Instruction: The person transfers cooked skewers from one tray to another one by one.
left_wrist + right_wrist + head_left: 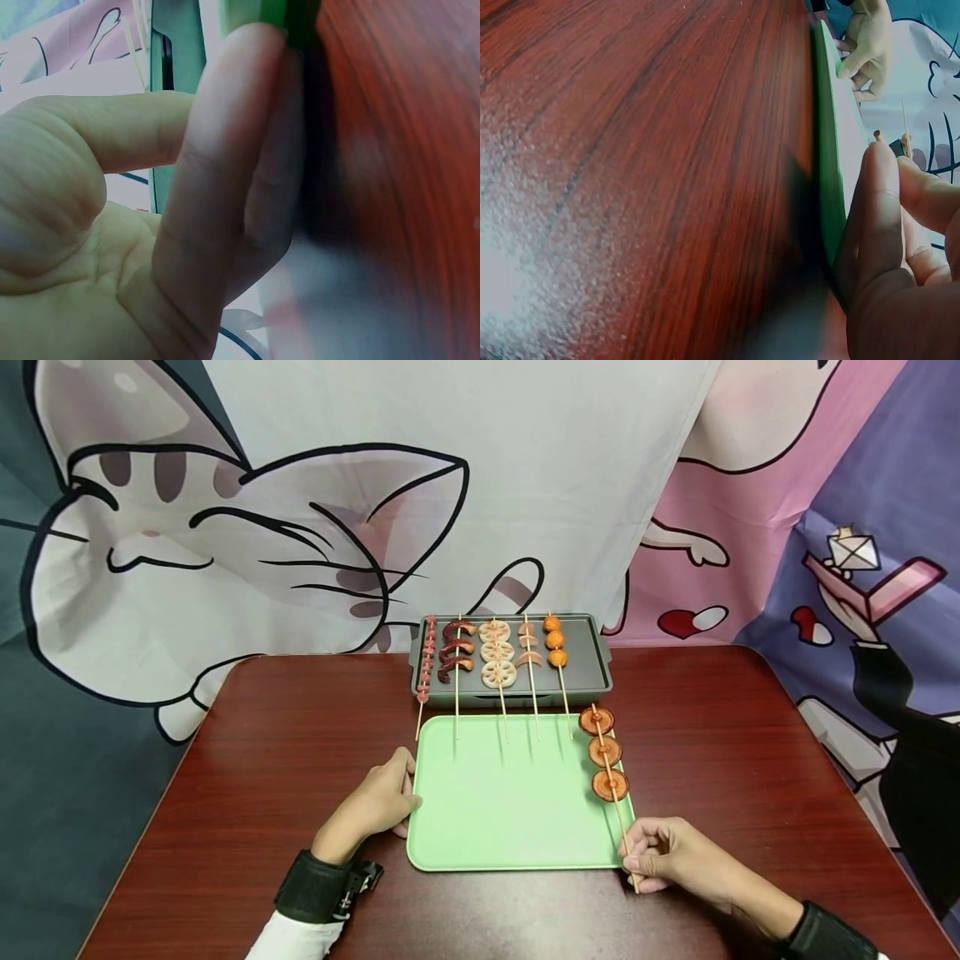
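So on the left, the left hand (380,797) is pinching the rim of the green tray (517,827), probably to keep it steady on the table (300,727). Just behind it sits the pan (590,664), with five skewers laid side by side: sausage (426,662), tentacle (454,652), lotus (497,652), pink (529,643) and orange ball (555,639). Food's inside, bare sticks poke out over the front wall, which I'd guess keeps the ends easy to grab. Far right is the brown skewer (609,783), slanting along the tray's right edge, rounds at the far end. The right hand (660,852) has thumb and fingers clamped on its bare near end, likely to stay off the food. Can't tell if those rounds touch the tray or hang just above it.
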Motion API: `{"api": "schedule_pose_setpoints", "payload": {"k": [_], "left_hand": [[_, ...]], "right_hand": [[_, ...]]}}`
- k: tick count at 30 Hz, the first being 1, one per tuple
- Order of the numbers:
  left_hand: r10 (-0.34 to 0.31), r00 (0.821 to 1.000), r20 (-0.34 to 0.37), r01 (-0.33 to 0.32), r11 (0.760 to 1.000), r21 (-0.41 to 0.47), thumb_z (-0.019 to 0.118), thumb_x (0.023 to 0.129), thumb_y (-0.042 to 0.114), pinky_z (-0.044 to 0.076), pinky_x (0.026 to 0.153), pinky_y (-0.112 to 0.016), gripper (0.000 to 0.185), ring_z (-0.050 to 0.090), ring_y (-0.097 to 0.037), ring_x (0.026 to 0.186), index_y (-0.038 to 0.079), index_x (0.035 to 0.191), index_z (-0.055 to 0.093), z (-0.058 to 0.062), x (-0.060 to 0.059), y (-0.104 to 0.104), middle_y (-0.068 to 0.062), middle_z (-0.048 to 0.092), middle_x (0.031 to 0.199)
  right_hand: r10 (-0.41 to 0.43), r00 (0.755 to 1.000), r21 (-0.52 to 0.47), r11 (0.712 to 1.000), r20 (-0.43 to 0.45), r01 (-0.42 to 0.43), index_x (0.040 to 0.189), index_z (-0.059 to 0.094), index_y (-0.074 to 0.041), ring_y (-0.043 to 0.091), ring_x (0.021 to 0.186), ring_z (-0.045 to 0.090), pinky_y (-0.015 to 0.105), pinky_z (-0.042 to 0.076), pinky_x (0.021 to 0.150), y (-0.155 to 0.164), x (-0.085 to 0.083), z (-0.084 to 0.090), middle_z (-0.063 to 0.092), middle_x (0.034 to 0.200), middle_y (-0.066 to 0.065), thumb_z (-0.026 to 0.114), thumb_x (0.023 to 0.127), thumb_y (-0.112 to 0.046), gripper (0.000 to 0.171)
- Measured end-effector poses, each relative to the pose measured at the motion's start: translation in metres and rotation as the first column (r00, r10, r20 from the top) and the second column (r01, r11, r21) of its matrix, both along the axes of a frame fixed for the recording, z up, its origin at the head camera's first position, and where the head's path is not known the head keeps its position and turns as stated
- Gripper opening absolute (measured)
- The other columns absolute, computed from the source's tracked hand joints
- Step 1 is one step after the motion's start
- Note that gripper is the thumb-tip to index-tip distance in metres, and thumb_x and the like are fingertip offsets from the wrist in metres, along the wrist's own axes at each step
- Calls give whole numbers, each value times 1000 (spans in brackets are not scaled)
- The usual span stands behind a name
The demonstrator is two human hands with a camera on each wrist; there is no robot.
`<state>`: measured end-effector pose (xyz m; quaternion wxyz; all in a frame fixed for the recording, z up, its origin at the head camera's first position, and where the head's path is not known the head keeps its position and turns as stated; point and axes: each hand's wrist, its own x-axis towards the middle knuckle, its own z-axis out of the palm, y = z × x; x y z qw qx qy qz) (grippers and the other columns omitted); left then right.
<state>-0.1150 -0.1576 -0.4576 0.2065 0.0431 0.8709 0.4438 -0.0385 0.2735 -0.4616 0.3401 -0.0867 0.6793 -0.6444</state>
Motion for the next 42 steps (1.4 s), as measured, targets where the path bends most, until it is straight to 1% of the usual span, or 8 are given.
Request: {"api": "schedule_pose_setpoints", "payload": {"k": [8, 18, 22, 27, 30, 34, 38, 42], "left_hand": [[-6, 1000, 9, 6, 1000, -5, 64, 94, -8, 60, 47, -35, 28, 63, -24, 49, 0, 113, 45, 1, 1, -1, -14, 51, 82], [9, 1000, -6, -9, 1000, -3, 65, 93, -9, 60, 45, -35, 29, 64, -23, 48, 0, 113, 45, -2, 1, 0, -14, 51, 82], [7, 1000, -13, -7, 1000, -6, 65, 93, -9, 59, 45, -34, 30, 64, -23, 48, 0, 114, 46, -2, 1, 0, -14, 52, 82], [5, 1000, -12, -5, 1000, -2, 65, 93, -9, 60, 45, -34, 30, 64, -23, 48, 0, 114, 46, -2, 1, 0, -14, 52, 82], [5, 1000, -9, -5, 1000, -7, 65, 94, -9, 60, 46, -34, 30, 64, -23, 48, 0, 115, 46, 0, 1, 0, -14, 52, 82], [3, 1000, -8, -3, 1000, -12, 65, 94, -8, 60, 46, -34, 30, 64, -24, 48, 0, 115, 46, 1, 1, 1, -14, 52, 81], [3, 1000, -6, -3, 1000, -9, 64, 93, -9, 60, 46, -35, 30, 64, -24, 48, 0, 115, 46, 1, 1, 2, -14, 52, 81], [2, 1000, -6, -2, 1000, -7, 65, 93, -9, 59, 45, -35, 30, 64, -25, 47, 0, 115, 45, 1, 1, 2, -14, 52, 82]], "right_hand": [[-16, 1000, 30, 999, 17, 16, 104, 54, 19, 9, 80, 69, 25, 64, 71, 0, 3, -2, 67, 87, 2, 69, 97, -4, 29], [-31, 999, 81, 996, 14, 30, 103, 60, 16, 11, 77, 70, 26, 65, 70, 1, 2, -2, 68, 85, 7, 71, 96, -6, 26], [-30, 1000, 99, 995, 2, 29, 102, 62, 14, 11, 75, 71, 27, 65, 69, 1, 2, -2, 70, 84, 8, 72, 95, -6, 23], [-20, 998, 148, 989, -57, 28, 97, 64, 13, 9, 70, 70, 27, 65, 65, 0, 1, 0, 71, 80, 9, 72, 94, -5, 21], [-4, 994, 212, 977, -110, 27, 92, 66, 10, 10, 65, 70, 31, 65, 61, -1, 2, 1, 71, 76, 8, 74, 94, -7, 18], [34, 985, 312, 950, -166, 20, 86, 67, 2, 12, 61, 70, 35, 64, 55, -2, 2, 5, 71, 71, 6, 75, 94, -14, 19], [65, 977, 369, 929, -203, 15, 82, 67, -3, 14, 57, 71, 36, 63, 51, -4, 3, 9, 71, 68, 4, 76, 94, -18, 22], [96, 959, 443, 896, -266, 33, 77, 65, -9, 12, 52, 69, 34, 61, 46, -6, 4, 10, 70, 64, -1, 78, 93, -22, 24]]}}
